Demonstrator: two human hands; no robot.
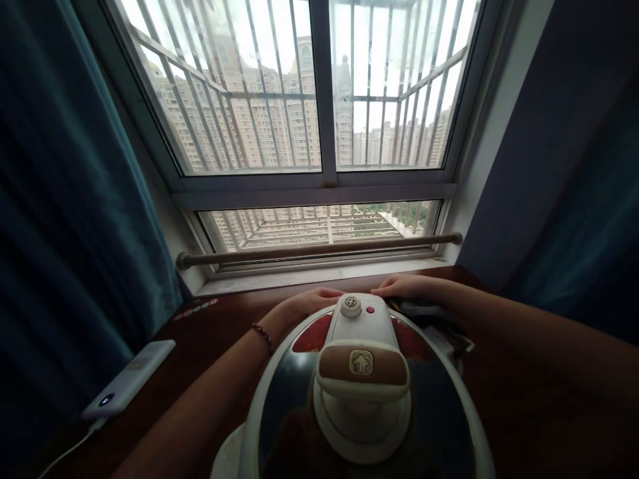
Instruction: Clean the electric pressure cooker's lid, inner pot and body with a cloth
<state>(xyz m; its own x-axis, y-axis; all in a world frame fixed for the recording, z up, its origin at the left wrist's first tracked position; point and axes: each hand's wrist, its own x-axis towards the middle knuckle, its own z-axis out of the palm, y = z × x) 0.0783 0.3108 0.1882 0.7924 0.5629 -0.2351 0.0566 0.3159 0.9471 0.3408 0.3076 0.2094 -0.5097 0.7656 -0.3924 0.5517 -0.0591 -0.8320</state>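
Note:
A large white electric pressure cooker (476, 426) with a dark glossy lid stands close in front of me. Its lid carries a brown-topped handle (329, 364), a round steam valve (351, 306) and a small red button. My left hand (312, 301), with a beaded bracelet at the wrist, reaches around to the cooker's far side. Its fingers look closed, their tips hidden behind the lid. From the other side comes my right hand (404, 286), fingers curled in by the back of the cooker. Whatever either hand grips is out of sight there.
A white power bank (132, 379) with a cable lies on the dark wooden table (200, 346) at left. Beneath my right forearm are some dark and pale items (439, 326), unclear in shadow. Behind stand a rail (319, 251) and a barred window; blue curtains (74, 199) hang at the sides.

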